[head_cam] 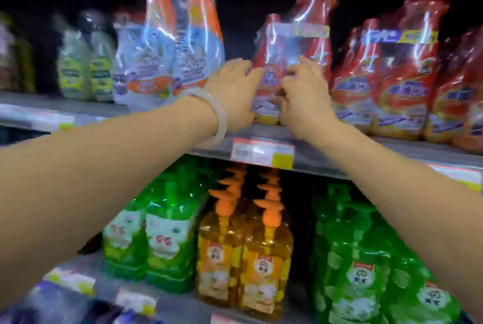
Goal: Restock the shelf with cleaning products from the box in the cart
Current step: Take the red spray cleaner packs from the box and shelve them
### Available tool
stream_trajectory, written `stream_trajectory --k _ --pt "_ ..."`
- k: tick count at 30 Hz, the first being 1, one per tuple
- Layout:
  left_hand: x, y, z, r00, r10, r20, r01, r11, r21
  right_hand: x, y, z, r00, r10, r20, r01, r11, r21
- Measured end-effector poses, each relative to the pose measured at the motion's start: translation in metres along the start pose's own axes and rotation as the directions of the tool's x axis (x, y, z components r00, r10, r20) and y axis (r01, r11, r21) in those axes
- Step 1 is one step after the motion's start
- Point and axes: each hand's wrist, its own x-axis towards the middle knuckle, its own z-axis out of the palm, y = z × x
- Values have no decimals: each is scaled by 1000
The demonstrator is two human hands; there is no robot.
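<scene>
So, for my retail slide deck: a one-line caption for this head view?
Both hands, left hand and right hand, hold a red twin-pack upright on the upper shelf.

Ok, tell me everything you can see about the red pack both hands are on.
The red pack is two red bottles wrapped together in shiny clear plastic, with a pale label band across the necks. It stands upright at the front edge of the upper shelf. The left hand holds its left side; the right hand pinches its front.
</scene>
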Motion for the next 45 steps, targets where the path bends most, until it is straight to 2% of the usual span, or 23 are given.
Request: stream_trajectory --k 4,7,11,17,25,31,35,45 --pt "-65 -68 -27 973 -209 95 187 962 197 21 -98 17 981 -193 -18 193 967 166" --pt "-131 -111 -49 916 -376 137 318 891 324 6 -181 28 954 -301 -16 290 904 312" --pt "-223 -158 -83 787 -582 207 435 760 483 -19 -286 43 862 -501 76 424 795 434" --pt "-349 -232 -139 589 -778 218 507 566 650 -41 -438 40 726 -661 189 453 667 592" --pt "-498 -352 -212 384 -904 188 564 391 728 -48 -651 46 621 -751 224 434 568 700" --pt "-577 -437 -240 259 -947 190 584 310 750 -47 -779 57 556 -790 256 436 540 720" --pt "-611 -494 -247 234 -951 200 576 301 760 -41 -853 73 517 -816 258 460 519 720" --pt "-675 -680 -245 161 -971 175 520 234 822 26 -1039 158 483 -852 201 480 450 753"
